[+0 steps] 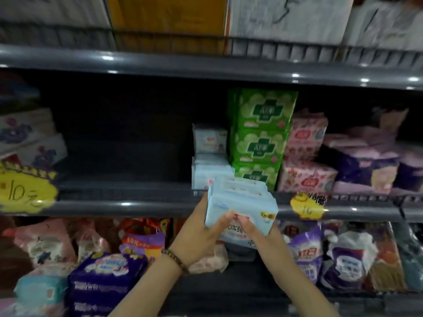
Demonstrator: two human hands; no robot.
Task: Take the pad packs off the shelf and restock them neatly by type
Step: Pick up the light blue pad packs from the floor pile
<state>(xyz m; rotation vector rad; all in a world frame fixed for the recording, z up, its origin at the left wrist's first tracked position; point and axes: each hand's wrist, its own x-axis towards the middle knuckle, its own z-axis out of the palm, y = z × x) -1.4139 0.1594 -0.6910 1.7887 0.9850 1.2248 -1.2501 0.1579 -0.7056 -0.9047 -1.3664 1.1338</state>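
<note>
The bundle of light-blue pad packs (242,201) sat between both hands, raised just in front of the middle shelf's grey front lip (137,205) and just below the matching blue packs on the shelf (209,172). The left hand (201,232) gripped its left end. The right hand (261,234) held its lower right part from beneath.

The bundle was a soft, rectangular block of several flat packs in glossy plastic film, pale blue with a small orange label near one corner. Beside the shelved blue ones stood a stack of green packs (261,138) with a dark cross-shaped logo, then pink patterned packs (306,154), then purple packs (366,165), all slightly puffy and shiny. The shelf was dark, smooth metal, with glints of light along its rounded edge.

The left hand's fingers (225,217) were curled round the bundle, one tip lying on its front face. The right hand's fingers (248,225) were bent and clamped on its lower edge. A beaded bracelet (175,259) circled the left wrist.
</note>
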